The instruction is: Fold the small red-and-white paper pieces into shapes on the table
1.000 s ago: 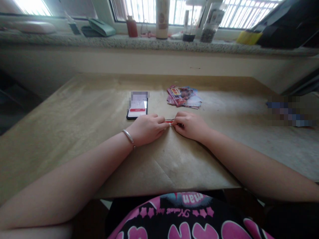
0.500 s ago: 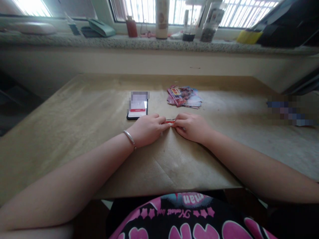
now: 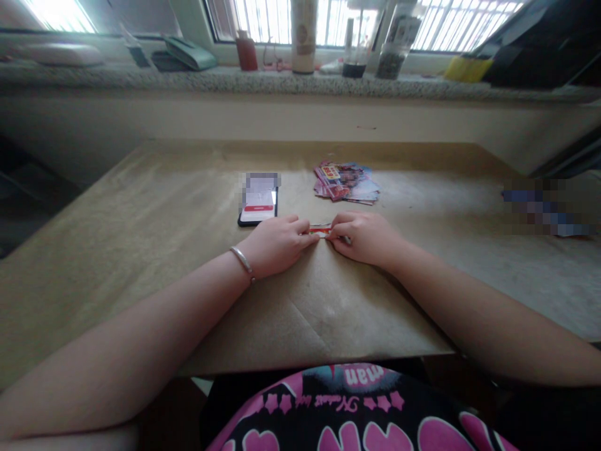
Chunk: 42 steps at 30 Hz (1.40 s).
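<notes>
Between my two hands, low on the tabletop, lies a narrow folded strip of printed paper (image 3: 320,230), red-orange with pale edges. My left hand (image 3: 282,245) is closed on its left end, fingers pressed together and pointing right. The fingertips of my right hand (image 3: 364,238) pinch the right end. Both ends of the strip are hidden under the fingers. Just beyond my left hand a phone (image 3: 258,202) lies face up with its screen lit. A loose pile of colourful printed paper sheets (image 3: 346,181) rests beyond my right hand.
A tan cover lies over the table (image 3: 164,207). At the far right is a blurred dark bluish item (image 3: 544,210). Behind the table, a stone windowsill (image 3: 263,80) carries a red bottle (image 3: 246,51), a pale tall bottle (image 3: 303,37), a clear jar (image 3: 394,44) and a green case (image 3: 190,52).
My fingertips have moved slightly apart, and a little more of the red-orange strip shows between them. The phone and the pile have stayed in place.
</notes>
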Tool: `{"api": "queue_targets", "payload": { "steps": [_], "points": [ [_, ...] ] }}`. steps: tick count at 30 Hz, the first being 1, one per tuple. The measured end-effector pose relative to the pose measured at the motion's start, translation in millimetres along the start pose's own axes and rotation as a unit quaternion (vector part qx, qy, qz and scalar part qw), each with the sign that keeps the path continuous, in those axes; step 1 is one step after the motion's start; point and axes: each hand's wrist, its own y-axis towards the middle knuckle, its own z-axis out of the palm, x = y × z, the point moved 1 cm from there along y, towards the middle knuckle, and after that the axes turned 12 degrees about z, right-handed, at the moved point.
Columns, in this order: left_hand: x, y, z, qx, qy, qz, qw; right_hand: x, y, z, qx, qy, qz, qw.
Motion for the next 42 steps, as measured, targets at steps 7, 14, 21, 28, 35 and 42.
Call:
{"api": "queue_targets", "payload": {
  "steps": [7,14,21,28,35,42],
  "points": [
    [1,-1,-3.4,0.014,-0.04,-0.024,0.999,-5,-1,-2,0.008,0.012,0.011,1.0],
    [2,-3,-6.4,0.03,-0.062,-0.042,0.997,-6,-1,-4,0.011,0.013,0.01,1.0],
    [4,-3,-3.9,0.015,-0.115,-0.083,0.99,-12,0,1,0.0,0.019,-0.013,1.0],
    [3,-5,-5.5,0.009,-0.123,-0.106,0.987,-16,2,3,0.005,0.006,-0.036,0.999],
    [5,-6,-3.4,-0.003,-0.148,-0.098,0.984,-12,3,4,0.003,0.066,0.03,0.997],
    [5,-5,-3.2,-0.012,-0.17,-0.119,0.978,-11,5,9,-0.005,0.101,0.051,0.994]
  ]
}}
